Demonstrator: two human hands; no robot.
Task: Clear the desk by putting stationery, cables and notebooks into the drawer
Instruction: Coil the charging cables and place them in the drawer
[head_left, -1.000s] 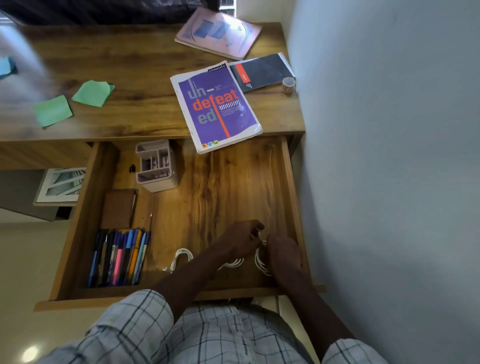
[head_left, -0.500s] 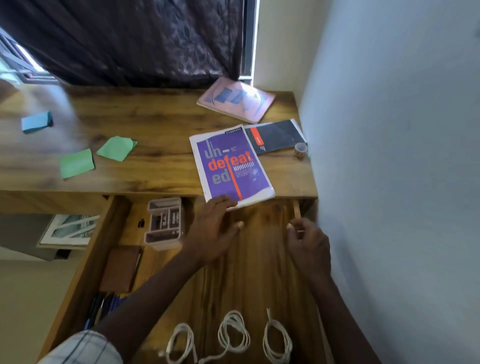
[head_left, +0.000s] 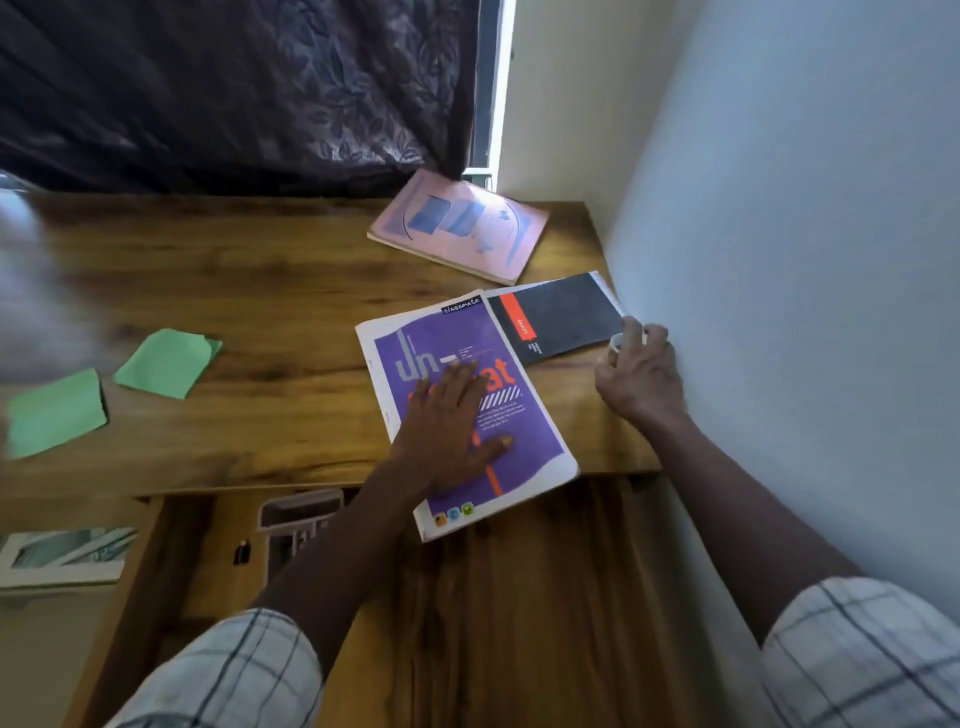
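Under left hand, fingers spread flat: purple notebook on table | right hand: fingers closed around tape roll.

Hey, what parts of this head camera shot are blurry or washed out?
Head view: the far-left edge is smeared by a pale blur over the desk; bright daylight glares at the curtain gap onto the pink notebook; wide-angle bending curves the wall.

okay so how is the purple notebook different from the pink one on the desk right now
The purple notebook lies at the desk's front edge, its near corner overhanging the open drawer; the pink notebook sits at the back by the curtain. The left hand presses flat on the purple one; nothing touches the pink one. Both lie flat, closed, and skewed.
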